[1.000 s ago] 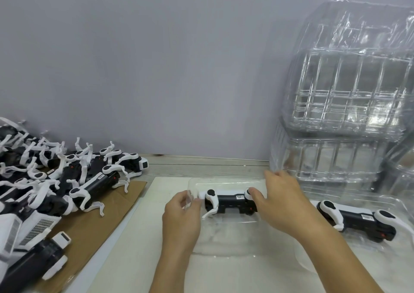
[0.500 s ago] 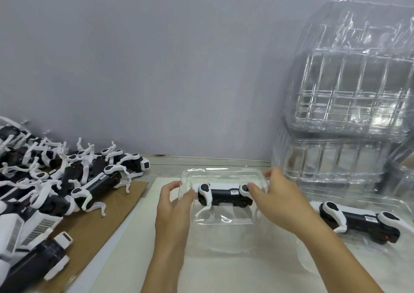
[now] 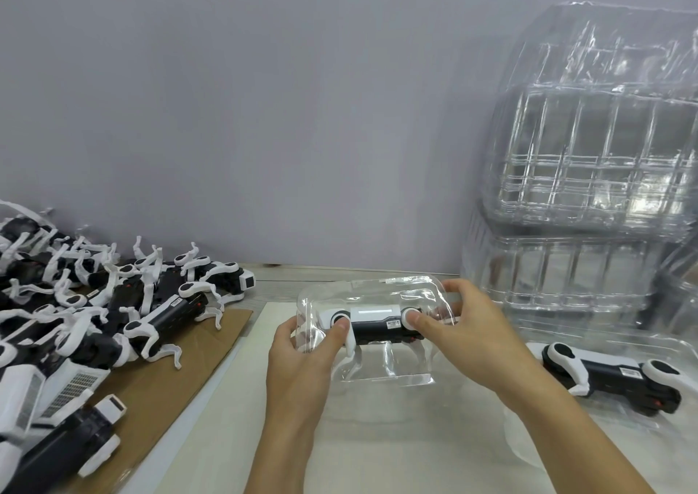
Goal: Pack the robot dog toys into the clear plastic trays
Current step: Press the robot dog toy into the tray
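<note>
Both hands are closed on one load: the left hand (image 3: 302,357) curls round the left end of a thin clear plastic tray (image 3: 372,304), thumb pressed on the toy's white shoulder, and the right hand (image 3: 464,336) grips the right end, thumb on the other shoulder, fingers wrapped behind the rim. Held between them, lifted above the pale desk (image 3: 377,452) and tilted toward the camera, the tray carries a black-and-white robot dog toy (image 3: 377,323) with its white legs hanging down inside the cavity. Starting with the biggest hazard, the tall stack of clear moulded trays (image 3: 596,161) on the right stands just beside the right hand; a swing that way would likely knock it, and it looks light enough to slide or topple. Next, the heap of unpacked black-and-white robot dog toys (image 3: 113,316) on the brown cardboard sheet (image 3: 158,384) at left has legs sticking out in all directions, so they could snag and drag each other off. A packed robot dog in its clear tray (image 3: 612,376) lies near right, and setting this load down carelessly could land on it. Smallest, the tray wall is flimsy: squeezing may buckle it, and the tilt could let the toy pop out if a leg is not seated.
</note>
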`<state>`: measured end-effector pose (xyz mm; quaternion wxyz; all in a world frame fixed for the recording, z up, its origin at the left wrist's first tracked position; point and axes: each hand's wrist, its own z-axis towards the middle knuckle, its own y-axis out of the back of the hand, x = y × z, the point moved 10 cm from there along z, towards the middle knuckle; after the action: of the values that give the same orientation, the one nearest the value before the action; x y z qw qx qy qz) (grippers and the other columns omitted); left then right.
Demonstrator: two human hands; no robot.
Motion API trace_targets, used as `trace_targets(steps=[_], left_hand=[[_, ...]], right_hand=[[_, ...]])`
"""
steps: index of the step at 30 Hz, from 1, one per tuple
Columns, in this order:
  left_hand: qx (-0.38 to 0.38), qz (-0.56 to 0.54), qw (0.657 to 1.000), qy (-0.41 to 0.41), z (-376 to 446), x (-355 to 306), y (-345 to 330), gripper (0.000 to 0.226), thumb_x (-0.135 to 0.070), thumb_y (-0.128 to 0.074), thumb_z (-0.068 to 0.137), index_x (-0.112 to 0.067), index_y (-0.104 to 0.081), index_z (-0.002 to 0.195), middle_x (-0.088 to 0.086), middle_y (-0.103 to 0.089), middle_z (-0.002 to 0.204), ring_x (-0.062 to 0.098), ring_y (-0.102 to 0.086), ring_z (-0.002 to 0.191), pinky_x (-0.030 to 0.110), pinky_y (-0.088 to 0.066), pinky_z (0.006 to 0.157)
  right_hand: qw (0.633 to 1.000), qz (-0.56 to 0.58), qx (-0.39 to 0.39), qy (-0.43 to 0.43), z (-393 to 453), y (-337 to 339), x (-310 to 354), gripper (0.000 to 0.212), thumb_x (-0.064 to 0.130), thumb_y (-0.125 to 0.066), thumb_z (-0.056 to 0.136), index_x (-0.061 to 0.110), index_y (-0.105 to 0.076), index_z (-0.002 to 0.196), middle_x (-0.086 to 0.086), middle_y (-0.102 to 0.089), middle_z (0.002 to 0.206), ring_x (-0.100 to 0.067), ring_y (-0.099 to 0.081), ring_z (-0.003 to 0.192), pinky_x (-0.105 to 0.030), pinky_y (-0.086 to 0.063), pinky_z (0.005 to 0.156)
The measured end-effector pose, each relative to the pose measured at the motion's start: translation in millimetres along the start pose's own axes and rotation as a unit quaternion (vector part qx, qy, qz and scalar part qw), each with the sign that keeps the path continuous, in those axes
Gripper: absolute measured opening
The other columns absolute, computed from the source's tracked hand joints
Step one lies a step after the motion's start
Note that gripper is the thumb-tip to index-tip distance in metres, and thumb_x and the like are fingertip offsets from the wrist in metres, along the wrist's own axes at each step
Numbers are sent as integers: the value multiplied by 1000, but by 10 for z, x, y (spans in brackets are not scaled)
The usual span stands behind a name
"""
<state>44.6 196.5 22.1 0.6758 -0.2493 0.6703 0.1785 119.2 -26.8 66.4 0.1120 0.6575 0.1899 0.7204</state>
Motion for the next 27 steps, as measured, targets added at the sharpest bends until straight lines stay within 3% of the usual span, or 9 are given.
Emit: trace_targets(steps=[8, 13, 17, 21, 24, 27], left_hand=[[7, 22, 1000, -15, -16, -35, -37, 28, -37, -80, 77, -35, -58, 95, -10, -67, 91, -9, -64, 64, 22, -43, 62], [1, 29, 1000, -3, -11, -5, -31, 33, -44, -79, 76, -36, -57, 99, -12, -67, 98, 4, -66, 88, 24, -45, 68], [4, 38, 999, 11, 24, 52, -34, 50, -47, -78, 77, -34, -55, 119, -9, -63, 110, 11, -63, 100, 32, -50, 81], [4, 10, 999, 53, 94, 125, 0, 24, -33, -60, 95, -39, -59, 118, -11, -63, 110, 15, -62, 100, 31, -44, 68], [5, 12, 996, 84, 125, 180, 44, 18, -28, -53, 98, -36, -67, 106, -14, -68, 92, 18, -64, 88, 31, -41, 63], [23, 45, 994, 99, 92, 186, 17, 28, -26, -54, 98, -33, -71, 77, -10, -69, 75, 19, -61, 69, 29, -37, 59]], right_hand=[[1000, 15, -9, -13, -1, 8, -32, 45, 41, -79, 80, 38, -46, 111, 6, -66, 95, -9, -64, 84, -23, -45, 61], [999, 20, -19, -19, -2, 42, -24, 38, 39, -79, 79, 42, -47, 100, 8, -66, 89, -2, -62, 76, -18, -40, 54], [999, -17, -18, -28, -10, 49, -35, 35, 41, -78, 80, 39, -48, 98, 11, -64, 88, 0, -60, 76, -17, -39, 54], [990, -134, 18, -34, -19, 59, -8, 42, 53, -69, 83, 27, -50, 110, 9, -61, 100, -11, -60, 92, -29, -46, 72], [967, -251, 43, -30, -38, 76, 24, 43, 57, -59, 89, 16, -60, 103, 1, -63, 95, -18, -61, 86, -36, -52, 76], [952, -305, 22, -5, -79, 138, 145, 40, 50, -52, 95, 11, -56, 86, -3, -57, 84, -19, -56, 75, -32, -44, 61]])
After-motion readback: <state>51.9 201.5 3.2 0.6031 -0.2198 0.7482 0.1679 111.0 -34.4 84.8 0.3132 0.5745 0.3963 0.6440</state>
